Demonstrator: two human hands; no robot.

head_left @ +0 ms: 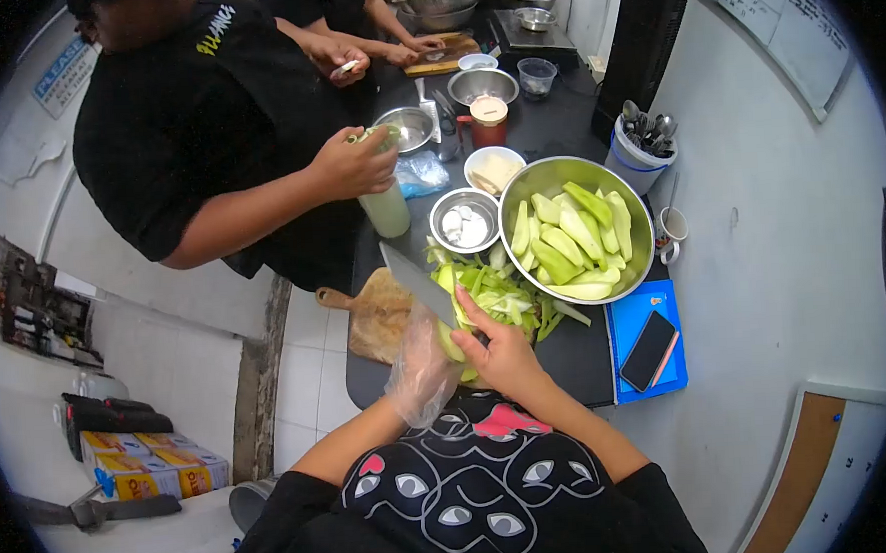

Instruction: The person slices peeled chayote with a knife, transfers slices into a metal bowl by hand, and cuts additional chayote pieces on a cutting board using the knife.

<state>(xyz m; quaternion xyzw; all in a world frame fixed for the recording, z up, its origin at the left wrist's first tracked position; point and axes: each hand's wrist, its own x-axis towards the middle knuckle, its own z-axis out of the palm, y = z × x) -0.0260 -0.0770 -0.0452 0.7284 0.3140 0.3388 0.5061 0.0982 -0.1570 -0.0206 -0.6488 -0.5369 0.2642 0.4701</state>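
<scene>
In a clear plastic glove, my left hand [422, 363] is closed around a pale green vegetable piece [451, 344]. My right hand [505, 355] grips a wide-bladed knife [418, 286], its handle mostly hidden by the fingers. The blade points away and to the left, close beside the held piece. Beneath both hands lies a heap of green peelings [504, 298]. A large steel bowl [644, 228] to the right holds several peeled pale green wedges [573, 235]. Left of the hands rests a wooden cutting board [380, 315], partly covered by the glove.
A small steel bowl [435, 222] with white pieces stands beyond the peelings. On the right are a phone [649, 351] on a blue folder [625, 312], a mug [672, 226] and a cutlery bucket [641, 171]. One co-worker holds a bottle [388, 211]; another works farther back.
</scene>
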